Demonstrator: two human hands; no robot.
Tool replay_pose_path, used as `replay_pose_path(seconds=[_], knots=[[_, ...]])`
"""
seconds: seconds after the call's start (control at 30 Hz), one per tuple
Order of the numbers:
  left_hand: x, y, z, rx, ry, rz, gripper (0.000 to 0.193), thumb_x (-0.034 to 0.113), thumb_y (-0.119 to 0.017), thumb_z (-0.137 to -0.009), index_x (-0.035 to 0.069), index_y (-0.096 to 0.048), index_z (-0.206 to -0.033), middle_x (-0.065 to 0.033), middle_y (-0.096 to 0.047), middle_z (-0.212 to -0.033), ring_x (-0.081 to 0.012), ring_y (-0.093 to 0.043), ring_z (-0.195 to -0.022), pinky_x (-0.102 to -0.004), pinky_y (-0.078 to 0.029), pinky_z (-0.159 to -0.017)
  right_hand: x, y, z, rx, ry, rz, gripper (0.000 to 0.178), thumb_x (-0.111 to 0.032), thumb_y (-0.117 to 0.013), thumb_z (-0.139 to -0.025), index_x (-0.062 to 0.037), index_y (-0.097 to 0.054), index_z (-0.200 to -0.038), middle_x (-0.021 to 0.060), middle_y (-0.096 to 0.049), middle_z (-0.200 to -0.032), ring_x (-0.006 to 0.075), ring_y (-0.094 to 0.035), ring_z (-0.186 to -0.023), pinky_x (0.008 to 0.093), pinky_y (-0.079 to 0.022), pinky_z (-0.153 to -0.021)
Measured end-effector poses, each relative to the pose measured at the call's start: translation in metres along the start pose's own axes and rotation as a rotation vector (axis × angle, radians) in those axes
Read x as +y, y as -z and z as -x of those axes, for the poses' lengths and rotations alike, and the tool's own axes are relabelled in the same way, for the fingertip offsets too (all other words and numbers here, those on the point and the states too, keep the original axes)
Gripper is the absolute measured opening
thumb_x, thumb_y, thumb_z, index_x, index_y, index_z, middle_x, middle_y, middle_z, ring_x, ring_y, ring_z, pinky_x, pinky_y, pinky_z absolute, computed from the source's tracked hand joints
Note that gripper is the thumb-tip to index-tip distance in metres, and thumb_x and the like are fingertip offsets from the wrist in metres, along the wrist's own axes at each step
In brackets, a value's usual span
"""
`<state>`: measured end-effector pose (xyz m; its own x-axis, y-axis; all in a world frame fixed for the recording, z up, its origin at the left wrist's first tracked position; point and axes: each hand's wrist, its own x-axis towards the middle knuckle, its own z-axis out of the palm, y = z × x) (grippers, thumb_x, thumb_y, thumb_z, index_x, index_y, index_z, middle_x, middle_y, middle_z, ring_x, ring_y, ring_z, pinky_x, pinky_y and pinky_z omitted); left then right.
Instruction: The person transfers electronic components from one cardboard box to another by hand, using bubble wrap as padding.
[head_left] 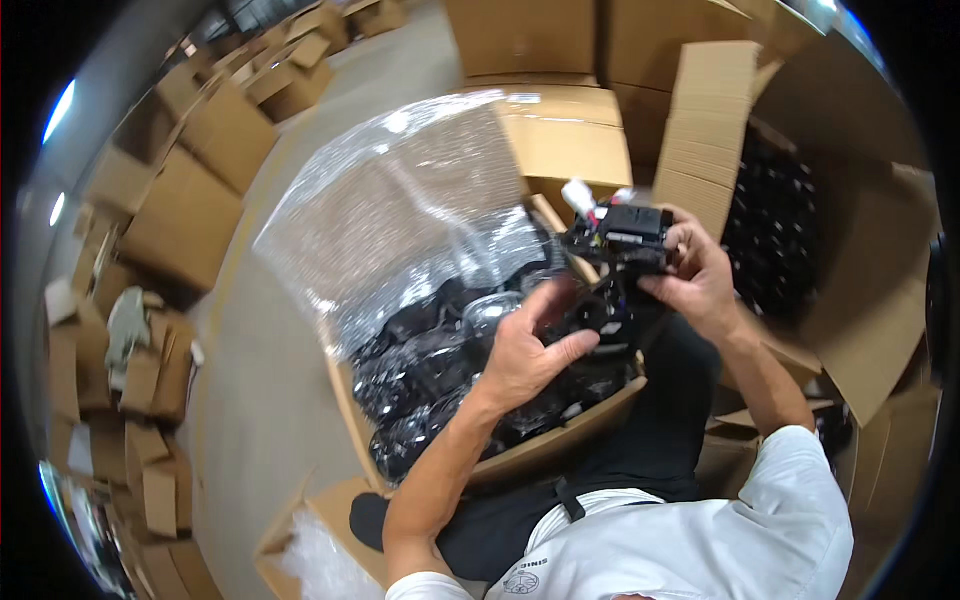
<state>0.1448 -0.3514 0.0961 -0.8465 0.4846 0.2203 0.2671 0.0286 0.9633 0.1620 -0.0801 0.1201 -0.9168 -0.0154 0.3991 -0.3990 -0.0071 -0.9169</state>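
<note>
Right hand: fingers curled round a black boxy part, thumb under it, gripping it from the right side, raised above the far corner of the carton.
Black part: blocky, with a pale label on its face and a white and red connector sticking up at its left end; dark wires hang below it.
Left hand: fingers spread and half open, palm turned away, holding nothing; it hovers just beside the dangling wires, over the carton.
Carton: open cardboard box on the lap, full of glossy black bagged parts.
Bubble wrap: clear sheet standing up behind the carton.
Surroundings: stacked cardboard boxes along the floor, left.
</note>
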Motion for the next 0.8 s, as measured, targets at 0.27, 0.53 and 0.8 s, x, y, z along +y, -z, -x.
replay_pose_path(seconds=[0.27,0.53,0.8], knots=[[-0.034,0.067,0.129,0.390,0.324,0.428,0.016,0.004,-0.068,-0.100,-0.004,-0.072,-0.114,-0.0033,-0.074,-0.096,-0.0069,-0.066,-0.085,-0.0214,-0.053,-0.077,0.025,-0.069,0.004,-0.135,-0.287,-0.321,0.035,-0.002,-0.085,-0.084,-0.0052,-0.056,-0.103,0.0082,-0.057,-0.128,0.0139,-0.066,-0.101,0.0285,-0.064,-0.079],[-0.024,0.162,0.164,0.991,0.032,0.147,0.023,0.001,-0.069,-0.098,-0.004,-0.068,-0.121,-0.0036,-0.071,-0.102,-0.0095,-0.065,-0.091,-0.0236,-0.052,-0.084,0.036,-0.066,0.007,-0.110,-0.442,-0.271,0.045,-0.036,-0.077,-0.095,-0.0018,-0.058,-0.116,0.0054,-0.068,-0.093,0.0125,-0.068,-0.072,0.0265,-0.059,-0.063],[-0.081,0.249,0.137,1.040,-0.092,-0.635,0.025,-0.008,-0.059,-0.095,-0.002,-0.058,-0.120,-0.0126,-0.067,-0.116,-0.0238,-0.067,-0.106,-0.0354,-0.053,-0.094,0.037,-0.078,0.022,-0.180,-0.541,-0.354,0.053,-0.047,-0.079,-0.090,-0.0025,-0.060,-0.113,0.0031,-0.067,-0.089,0.0110,-0.066,-0.070,0.0263,-0.057,-0.060]])
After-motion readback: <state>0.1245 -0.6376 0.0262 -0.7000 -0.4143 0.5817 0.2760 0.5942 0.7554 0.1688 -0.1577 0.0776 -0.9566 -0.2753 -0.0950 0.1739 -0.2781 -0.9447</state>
